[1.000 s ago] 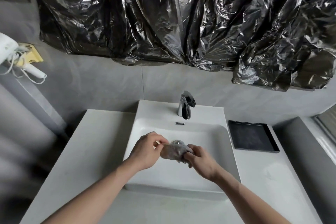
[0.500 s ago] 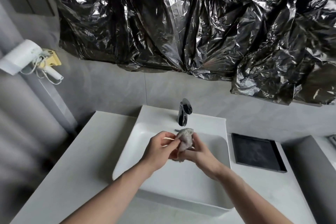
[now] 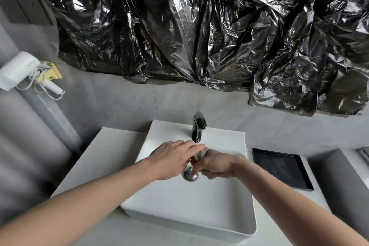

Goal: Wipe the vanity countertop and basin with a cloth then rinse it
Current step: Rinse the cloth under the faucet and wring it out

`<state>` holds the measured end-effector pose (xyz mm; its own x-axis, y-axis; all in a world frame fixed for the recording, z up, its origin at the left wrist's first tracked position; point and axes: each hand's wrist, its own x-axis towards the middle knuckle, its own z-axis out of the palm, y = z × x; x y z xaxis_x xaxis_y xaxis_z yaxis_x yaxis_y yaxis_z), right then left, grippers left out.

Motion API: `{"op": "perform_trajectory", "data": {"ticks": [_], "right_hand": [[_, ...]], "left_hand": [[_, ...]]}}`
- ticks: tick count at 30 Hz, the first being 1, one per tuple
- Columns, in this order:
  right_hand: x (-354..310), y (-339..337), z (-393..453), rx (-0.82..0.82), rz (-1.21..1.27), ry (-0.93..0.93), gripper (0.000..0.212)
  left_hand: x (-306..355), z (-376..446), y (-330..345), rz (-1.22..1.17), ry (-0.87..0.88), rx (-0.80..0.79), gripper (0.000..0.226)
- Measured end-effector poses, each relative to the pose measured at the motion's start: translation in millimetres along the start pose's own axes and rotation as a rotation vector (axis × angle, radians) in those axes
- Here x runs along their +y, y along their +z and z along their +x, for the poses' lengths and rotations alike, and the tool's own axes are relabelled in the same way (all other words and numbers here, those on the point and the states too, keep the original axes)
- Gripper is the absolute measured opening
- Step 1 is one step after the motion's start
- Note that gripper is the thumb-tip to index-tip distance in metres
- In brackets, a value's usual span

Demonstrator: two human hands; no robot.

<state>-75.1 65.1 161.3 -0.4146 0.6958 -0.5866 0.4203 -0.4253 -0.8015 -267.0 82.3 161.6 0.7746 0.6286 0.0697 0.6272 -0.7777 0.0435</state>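
A small grey cloth [image 3: 202,154] is bunched in my right hand [image 3: 216,166], held over the white basin [image 3: 199,211] just below the spout of the dark chrome faucet [image 3: 198,127]. My left hand [image 3: 173,158] is flat with fingers stretched out, and its fingertips lie against the cloth near the spout. The metal drain plug [image 3: 190,173] shows beneath both hands. White vanity countertop [image 3: 105,156] surrounds the basin. I cannot tell whether water is running.
A black tray [image 3: 281,168] lies on the counter to the right of the basin. A white hair dryer [image 3: 18,70] hangs on the left wall. Crumpled black plastic sheet [image 3: 199,26] covers the wall above. A grey ledge [image 3: 339,185] rises at far right.
Both hands have moved up from the basin's middle to under the faucet spout. My left hand has gone from pinching the cloth to lying flat. The view tilted upward.
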Motion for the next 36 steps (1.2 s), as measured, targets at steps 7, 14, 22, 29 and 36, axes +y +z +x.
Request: {"op": "perform_trajectory", "data": {"ticks": [7, 14, 22, 29, 36], "right_hand": [[5, -7, 32, 0.253, -0.352, 0.065, 0.026], [51, -27, 41, 0.408, -0.384, 0.072, 0.016], [66, -45, 49, 0.397, -0.299, 0.088, 0.015], [74, -53, 59, 0.405, -0.316, 0.024, 0.018], [75, -52, 70, 0.384, -0.329, 0.068, 0.011]], "left_hand": [[-9, 34, 17, -0.094, -0.161, -0.109, 0.039], [-35, 84, 29, -0.639, -0.596, -0.1, 0.034], [-44, 154, 27, -1.106, -0.991, -0.055, 0.03], [-50, 164, 31, -1.317, -1.085, 0.067, 0.033], [-50, 151, 26, -1.473, -0.99, 0.067, 0.027]]}}
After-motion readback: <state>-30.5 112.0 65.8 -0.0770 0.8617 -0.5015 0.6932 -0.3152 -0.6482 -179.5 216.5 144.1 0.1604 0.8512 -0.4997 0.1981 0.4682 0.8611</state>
